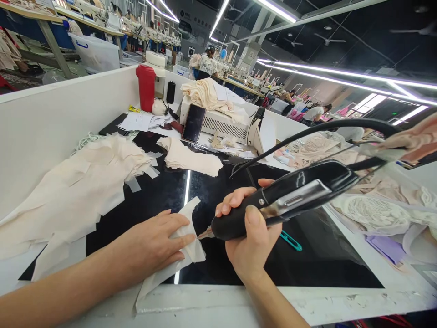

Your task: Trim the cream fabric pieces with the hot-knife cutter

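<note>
My left hand (pixel 153 243) lies with its fingers stretched out on a small cream fabric piece (pixel 195 249), pressing it down on the glossy black board (pixel 327 255). My right hand (pixel 251 241) is wrapped round a black corded hand tool (pixel 297 187) with a metal lever along its side. The tool's narrow metal tip points left and meets the right edge of the fabric piece, close to my left fingertips. Translucent strip material (pixel 153 280) runs from under my left hand toward the table's front edge.
Cream fabric pieces (pixel 78 182) are heaped at left, with a neat stack (pixel 193 157) behind. A phone (pixel 194 123) leans on a vented box (pixel 221 120). A teal-handled tool (pixel 291 240) lies by my right hand. Lacy garment parts (pixel 375 212) crowd the right. The black cable (pixel 327 125) arches overhead.
</note>
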`<act>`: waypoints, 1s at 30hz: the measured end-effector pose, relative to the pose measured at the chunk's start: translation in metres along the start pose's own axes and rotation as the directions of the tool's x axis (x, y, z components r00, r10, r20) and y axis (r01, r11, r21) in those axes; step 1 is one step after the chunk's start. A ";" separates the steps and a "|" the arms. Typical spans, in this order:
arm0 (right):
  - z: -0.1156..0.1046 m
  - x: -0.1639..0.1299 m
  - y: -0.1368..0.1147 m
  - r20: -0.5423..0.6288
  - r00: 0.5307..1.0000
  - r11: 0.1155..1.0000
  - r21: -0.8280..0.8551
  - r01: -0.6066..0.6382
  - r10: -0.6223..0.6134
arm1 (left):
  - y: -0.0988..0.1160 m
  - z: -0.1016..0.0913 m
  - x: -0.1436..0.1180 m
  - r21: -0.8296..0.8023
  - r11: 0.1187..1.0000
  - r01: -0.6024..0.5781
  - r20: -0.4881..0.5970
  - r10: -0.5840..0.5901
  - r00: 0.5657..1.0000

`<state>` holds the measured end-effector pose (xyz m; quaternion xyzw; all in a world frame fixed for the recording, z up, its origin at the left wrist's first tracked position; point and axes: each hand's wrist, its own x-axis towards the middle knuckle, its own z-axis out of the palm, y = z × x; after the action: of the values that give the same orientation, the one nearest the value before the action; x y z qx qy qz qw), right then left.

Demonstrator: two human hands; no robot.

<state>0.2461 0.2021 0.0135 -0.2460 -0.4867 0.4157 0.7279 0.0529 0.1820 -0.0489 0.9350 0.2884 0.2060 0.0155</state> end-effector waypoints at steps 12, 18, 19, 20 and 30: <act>0.006 0.008 0.010 -0.031 1.000 1.000 0.011 0.002 -0.002 | 0.002 -0.005 0.003 0.000 1.000 0.027 -0.005 -0.027 1.000; 0.010 0.012 0.009 -0.057 0.998 1.000 0.020 0.015 -0.014 | 0.000 -0.005 0.002 -0.040 0.997 0.061 0.012 -0.061 0.998; 0.011 0.013 0.010 -0.057 0.998 0.999 0.023 0.023 -0.022 | 0.000 -0.004 0.001 -0.046 0.997 0.069 0.009 -0.069 0.998; 0.011 0.014 0.012 -0.052 0.998 0.999 0.022 0.027 -0.026 | 0.000 -0.002 0.001 -0.048 0.996 0.077 0.007 -0.077 0.997; 0.010 0.006 0.009 -0.005 1.000 1.000 0.007 -0.026 0.026 | 0.034 0.011 -0.006 0.200 0.975 0.094 -0.057 -0.085 0.995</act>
<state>0.2345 0.2113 0.0131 -0.2507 -0.4803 0.4262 0.7245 0.0712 0.1514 -0.0565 0.9125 0.3499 0.1971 -0.0772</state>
